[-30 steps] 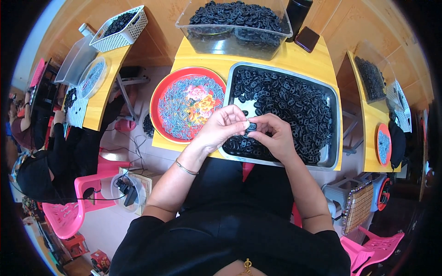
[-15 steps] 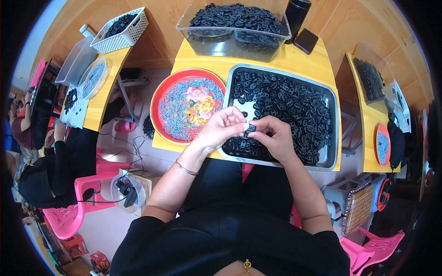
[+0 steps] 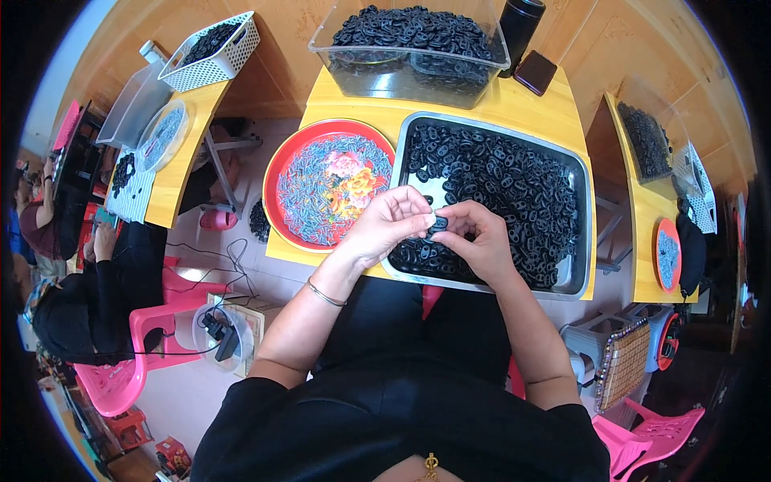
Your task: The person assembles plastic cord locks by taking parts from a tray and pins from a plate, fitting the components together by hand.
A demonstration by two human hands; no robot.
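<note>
A small black oval plastic piece (image 3: 438, 225) sits between the thumb and fingers of my right hand (image 3: 483, 239). My left hand (image 3: 384, 228) meets it from the left, thumb and forefinger pinched together at its edge; whatever lies in that pinch is too small to make out. Both hands are over the near left part of a metal tray (image 3: 589, 241), which holds a mass of similar black pieces with holes. To its left is a round red tray (image 3: 275, 161) with a flower print, strewn with thin grey-blue bits.
Behind the trays stands a clear bin (image 3: 377, 80) heaped with black pieces, beside a dark cylinder (image 3: 520, 32) and a brown case (image 3: 535, 72). Side tables carry more bins and plates. At left, another person sits on a pink chair (image 3: 144, 353).
My hands stay nearly in place; the black piece shows a little more between my fingertips. The person at left has shifted their hands and head slightly.
</note>
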